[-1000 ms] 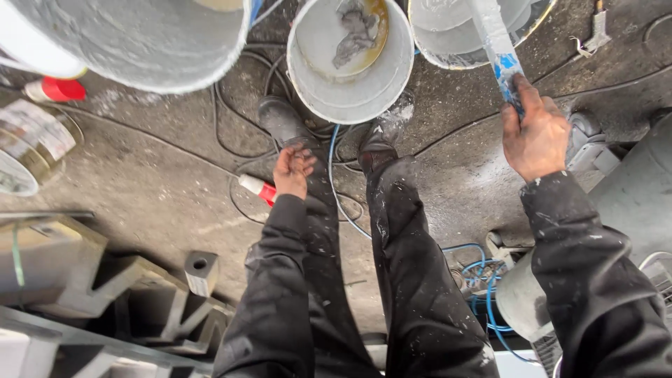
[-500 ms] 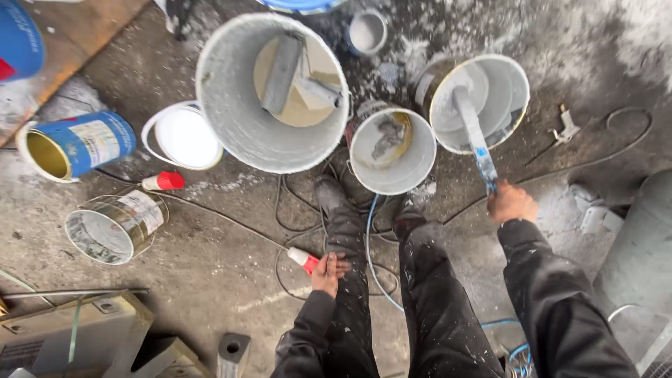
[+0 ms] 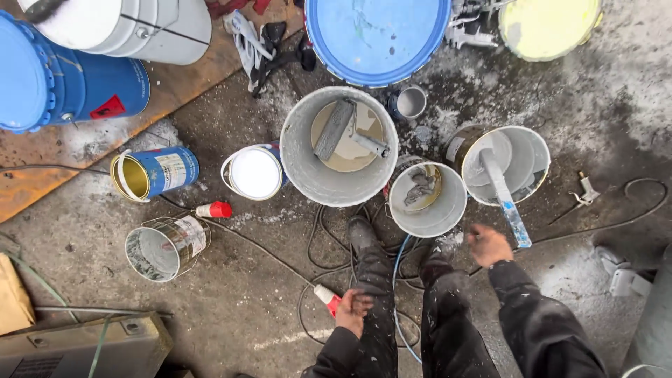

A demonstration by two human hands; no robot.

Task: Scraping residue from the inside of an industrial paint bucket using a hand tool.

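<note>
Right hand [image 3: 488,245] clenched beside stir stick [image 3: 504,196] in paint bucket [image 3: 535,157] | left hand [image 3: 352,313] grasping red plug [image 3: 326,297] | bucket could be tipped by cables [image 3: 315,238] underfoot.

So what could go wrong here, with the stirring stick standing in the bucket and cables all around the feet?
The flat paint-coated stick leans out of the round white bucket; the right hand beside its lower end could knock it and tip paint. Black cables loop round the paint-spattered boots, a likely trip hazard. The left hand rests by the red-and-white plug, close to wet paint.
</note>
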